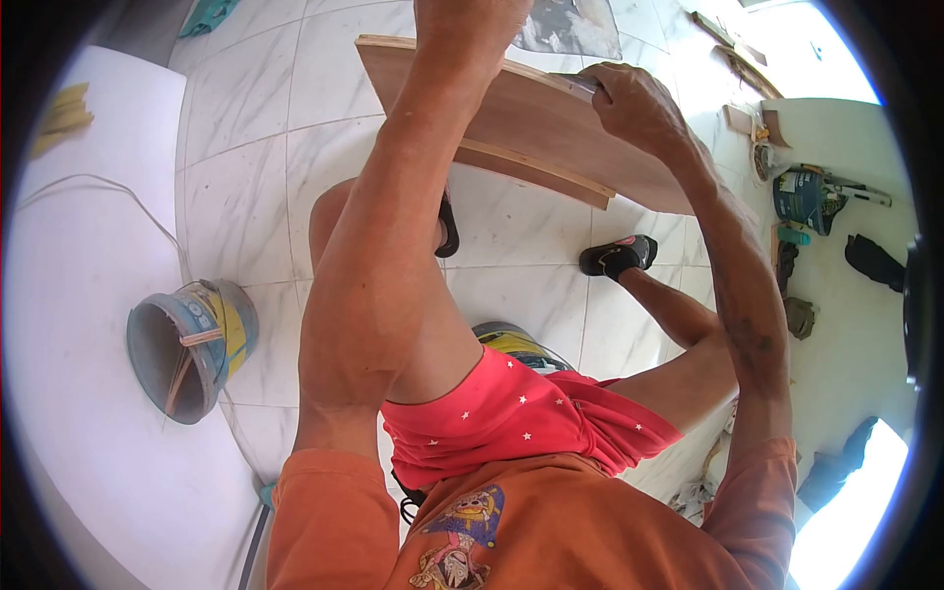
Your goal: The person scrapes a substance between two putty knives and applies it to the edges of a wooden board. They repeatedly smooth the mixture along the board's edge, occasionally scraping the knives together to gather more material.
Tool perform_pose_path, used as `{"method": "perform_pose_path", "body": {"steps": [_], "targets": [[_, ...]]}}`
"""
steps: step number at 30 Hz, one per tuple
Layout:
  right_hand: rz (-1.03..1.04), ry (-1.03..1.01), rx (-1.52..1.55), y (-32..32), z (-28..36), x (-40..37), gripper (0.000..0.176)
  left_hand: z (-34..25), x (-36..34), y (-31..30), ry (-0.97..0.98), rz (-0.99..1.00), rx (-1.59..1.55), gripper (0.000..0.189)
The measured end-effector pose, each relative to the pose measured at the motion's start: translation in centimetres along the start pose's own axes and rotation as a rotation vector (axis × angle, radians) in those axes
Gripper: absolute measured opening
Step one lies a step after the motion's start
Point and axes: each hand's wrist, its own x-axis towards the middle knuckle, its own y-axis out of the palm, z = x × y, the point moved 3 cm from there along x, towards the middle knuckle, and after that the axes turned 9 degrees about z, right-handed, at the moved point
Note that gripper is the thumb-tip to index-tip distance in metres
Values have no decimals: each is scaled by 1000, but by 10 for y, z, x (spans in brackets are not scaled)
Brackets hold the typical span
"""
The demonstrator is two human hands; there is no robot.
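A wooden panel (551, 128) with pale wooden edges is tilted in front of my knees, above the tiled floor. My right hand (634, 106) is closed around a thin dark tool (575, 81), which lies against the panel's upper edge. At the top of the view, my left hand (472, 25) is near the panel's far edge, partly cut off by the frame. Its fingers are hidden, so what it touches does not show. A lower wooden strip (536, 175) runs along the panel's underside.
On the left a bucket (241, 329) with sticks inside lies tipped. Another bucket (516, 342) is beneath me. A stained grey sheet (565, 28) lies beyond the panel. At right are a dark container (801, 200) with tools and wood scraps (742, 67).
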Motion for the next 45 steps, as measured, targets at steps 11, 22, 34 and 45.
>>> {"method": "perform_pose_path", "body": {"steps": [11, 22, 34, 45], "targets": [[-171, -202, -276, 45, 14, -20, 25, 2, 2, -3, 15, -1, 15, 31], [-197, -308, -433, 76, 47, -57, 40, 17, 7, -6, 32, -8, -12, 45], [-111, 289, 914, -34, -5, -63, 36, 14, 4, -21, -81, -65, 32, 34], [-796, -349, 385, -91, 62, -93, 43, 38, -3, 3, -471, 160, -681, 29]]}}
